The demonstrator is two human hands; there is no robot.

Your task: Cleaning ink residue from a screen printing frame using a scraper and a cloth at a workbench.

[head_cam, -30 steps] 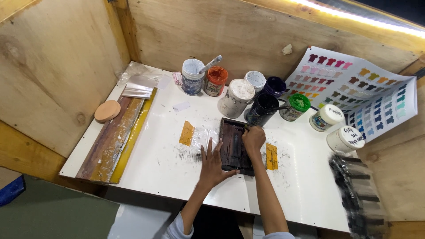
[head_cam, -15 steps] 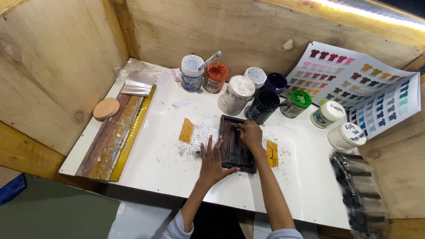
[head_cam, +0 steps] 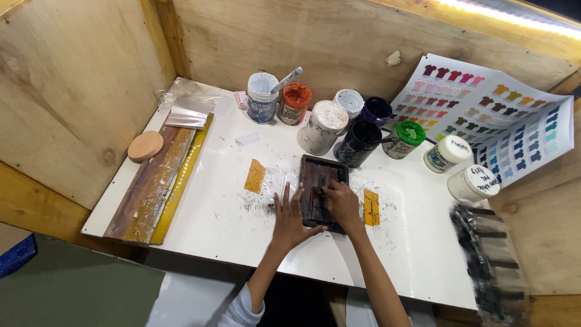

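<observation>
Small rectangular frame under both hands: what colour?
Dark brown, ink-stained small rectangular frame; head view shows it best.

White table (head_cam: 230, 218) flecked with black ink. Dark brown frame (head_cam: 322, 191) at centre, orange tape patches (head_cam: 255, 175) at nine and three o'clock. Jars at twelve o'clock: orange lid (head_cam: 295, 95), green lid (head_cam: 411, 132), navy lid (head_cam: 376, 109). Multicoloured shirt-pattern chart (head_cam: 502, 115) at two o'clock.

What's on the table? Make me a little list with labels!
left hand: left hand lies flat at the left edge of the small dark frame
right hand: right hand presses on the frame
table: white table with dark smudges
behind frame: open paint jars
right side: colour chart
left side: long boards, round tan lid
</observation>
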